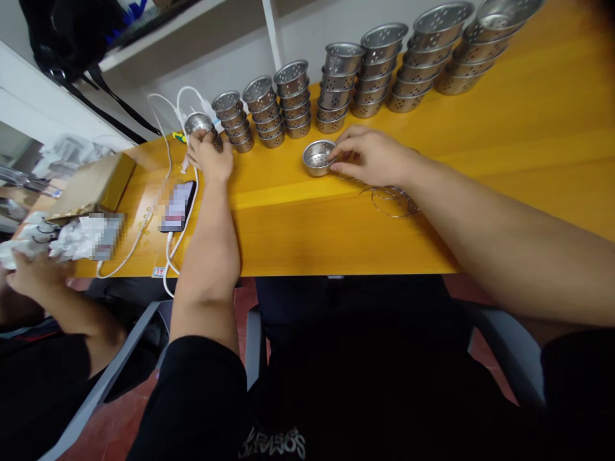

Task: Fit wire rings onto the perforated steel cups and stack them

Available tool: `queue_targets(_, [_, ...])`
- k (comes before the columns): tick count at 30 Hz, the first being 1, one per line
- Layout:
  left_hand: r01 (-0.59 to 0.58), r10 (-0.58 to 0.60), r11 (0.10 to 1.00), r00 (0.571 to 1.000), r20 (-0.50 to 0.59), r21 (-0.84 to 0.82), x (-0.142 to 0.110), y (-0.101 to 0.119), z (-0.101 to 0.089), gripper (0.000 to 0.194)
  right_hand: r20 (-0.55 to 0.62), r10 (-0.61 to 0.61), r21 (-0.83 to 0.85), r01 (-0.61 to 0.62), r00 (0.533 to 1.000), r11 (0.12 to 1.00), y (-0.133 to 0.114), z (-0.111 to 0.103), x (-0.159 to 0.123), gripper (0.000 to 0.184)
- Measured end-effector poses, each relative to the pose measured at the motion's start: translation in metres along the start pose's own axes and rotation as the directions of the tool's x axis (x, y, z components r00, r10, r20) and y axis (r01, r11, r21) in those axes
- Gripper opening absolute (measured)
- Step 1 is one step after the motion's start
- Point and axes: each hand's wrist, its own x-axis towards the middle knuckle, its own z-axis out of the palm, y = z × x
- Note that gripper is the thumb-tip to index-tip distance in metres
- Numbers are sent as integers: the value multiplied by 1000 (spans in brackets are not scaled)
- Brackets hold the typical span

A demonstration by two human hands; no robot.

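Note:
My right hand [365, 152] pinches the rim of a single shallow, perforated metal cup [314, 160], which sits upright on the yellow wooden table [288, 224]. Off to the left, my left hand [211, 157] has its fingers curled around the leftmost stack of perforated metal cups [198, 120], partly hiding it. Several more stacks of the same kind of cup, such as this tall one [384, 70], stand in a row along the back. A loose coil of thin wire [394, 200] lies below my right wrist.
A phone [179, 206] with white cables lies left of my left forearm. Farther left are a cardboard box [93, 186] and white plastic wrapping [79, 238], by another person's hand [38, 274]. A shelf [163, 29] hangs behind the table.

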Motion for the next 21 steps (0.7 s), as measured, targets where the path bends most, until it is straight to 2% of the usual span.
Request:
queue_targets(2, [19,-20,999,999,-28,-35,12,-10,13,34,-36,-34,15,34,999,999,8,6,2,34])
queue_targets(3, [118,-120,991,992,-44,-61,21,-19,23,35,-61,-49,23,50,997,998,13,9,3,34])
queue_targets(4, [108,-114,990,991,-65,-90,31,-29,35,36,-83,-62,30,64,995,997,17,11,4,35])
queue_targets(5, [41,-56,988,994,-95,-150,40,-40,47,42,-101,-73,34,77,992,996,20,13,4,36])
queue_targets(7, [-182,117,937,968,-224,-298,57,-61,70,78,-118,-89,36,94,989,995,24,15,5,38])
queue_targets(8, [-239,149,918,947,-286,-315,63,-69,79,97,-115,-95,36,100,989,994,24,14,4,38])
queue_targets(11, [-304,189,909,910,-370,-285,72,-78,93,116,-81,-107,41,111,991,993,21,9,3,40])
queue_targets(14, [-385,210,879,842,-497,-281,68,-66,88,113,-73,-111,39,114,991,993,18,8,3,40])
queue_targets(16, [-481,280,831,797,-535,-281,60,-49,76,103,-80,-106,20,108,991,994,20,12,4,38])
queue_targets(17, [-536,329,793,776,-538,-288,54,-40,69,98,-81,-102,8,103,991,995,21,15,5,36])
queue_targets(19, [-614,442,729,760,-476,-304,40,-19,52,77,-76,-87,-11,86,993,996,24,21,6,33])
queue_targets(21, [-723,525,639,660,-538,-263,22,4,37,71,-74,-67,-19,66,995,998,26,25,8,32])
